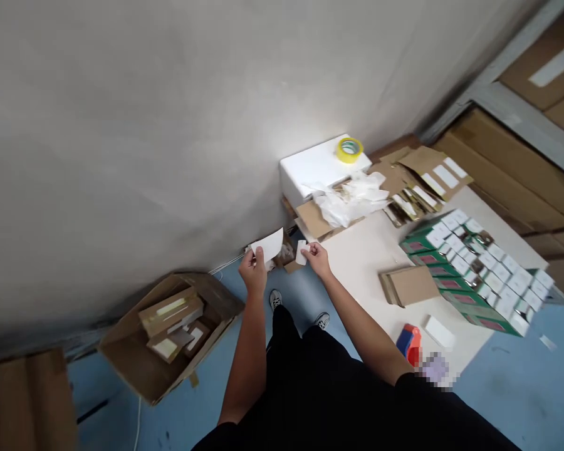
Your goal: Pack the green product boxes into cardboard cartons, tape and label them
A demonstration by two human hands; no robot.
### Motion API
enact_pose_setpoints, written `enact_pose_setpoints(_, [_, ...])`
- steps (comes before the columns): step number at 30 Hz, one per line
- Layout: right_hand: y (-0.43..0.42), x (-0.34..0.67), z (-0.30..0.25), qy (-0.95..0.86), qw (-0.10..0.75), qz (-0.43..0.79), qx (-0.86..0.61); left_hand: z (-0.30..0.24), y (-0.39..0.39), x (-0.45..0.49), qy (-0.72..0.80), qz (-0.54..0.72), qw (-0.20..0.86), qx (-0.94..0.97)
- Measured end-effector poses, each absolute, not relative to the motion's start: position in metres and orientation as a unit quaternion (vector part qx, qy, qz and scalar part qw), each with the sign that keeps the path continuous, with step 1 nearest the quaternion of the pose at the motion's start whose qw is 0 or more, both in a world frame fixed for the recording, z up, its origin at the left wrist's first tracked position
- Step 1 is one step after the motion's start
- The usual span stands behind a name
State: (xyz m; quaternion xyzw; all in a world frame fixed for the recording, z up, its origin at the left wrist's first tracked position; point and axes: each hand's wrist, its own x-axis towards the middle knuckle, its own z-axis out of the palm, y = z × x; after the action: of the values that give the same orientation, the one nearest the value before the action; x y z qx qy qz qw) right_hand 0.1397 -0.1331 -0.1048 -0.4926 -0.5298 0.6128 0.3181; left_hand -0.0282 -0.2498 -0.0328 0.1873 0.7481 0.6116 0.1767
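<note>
A plain grey wall (169,125) meets a blue floor (183,416). The left hand (253,270) pinches a sheet of white paper (269,243) between thumb and fingers. The right hand (318,259), at its three o'clock, has thumb and fingers closed on a small white card (301,252). Paper and card are held up just apart.

Taken from the hands, the shoes (276,299) stand near six o'clock. A white table (357,254) spreads at three; on it lies a brown box (412,285), with green boxes (451,285) full of small white boxes (496,282) beyond. A yellow roll of tape (342,153) sits on a white block (310,164) at one o'clock, crumpled plastic (350,202) just beside it. Cardboard pieces (432,168) lie at two, a red-and-blue tool (410,344) at four. At eight stands an open carton (136,351) holding smaller boxes (172,311).
</note>
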Motion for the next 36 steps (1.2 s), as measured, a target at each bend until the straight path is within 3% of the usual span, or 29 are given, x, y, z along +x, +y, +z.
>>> enact_pose_setpoints(9, [-0.099,0.002,-0.255,-0.552,0.125,0.504,-0.652,-0.097,-0.275,-0.126,0.802,0.541,0.162,0.194])
enact_pose_setpoints(14, [-0.079,-0.025,-0.302,-0.544,0.111,0.484,-0.676,-0.13,-0.279,-0.157,0.806,0.525,0.191,0.193])
enact_pose_setpoints(18, [-0.081,-0.023,-0.308,-0.537,0.134,0.476,-0.684,-0.141,-0.278,-0.17,0.81,0.52,0.197,0.185])
enact_pose_setpoints(25, [-0.133,0.012,-0.241,-0.545,0.259,0.502,-0.619,-0.124,-0.259,-0.157,0.803,0.501,0.205,0.248])
enact_pose_setpoints(36, [-0.162,0.155,-0.017,-0.5,0.459,0.521,-0.517,-0.036,-0.177,0.004,0.641,0.532,0.2,0.517])
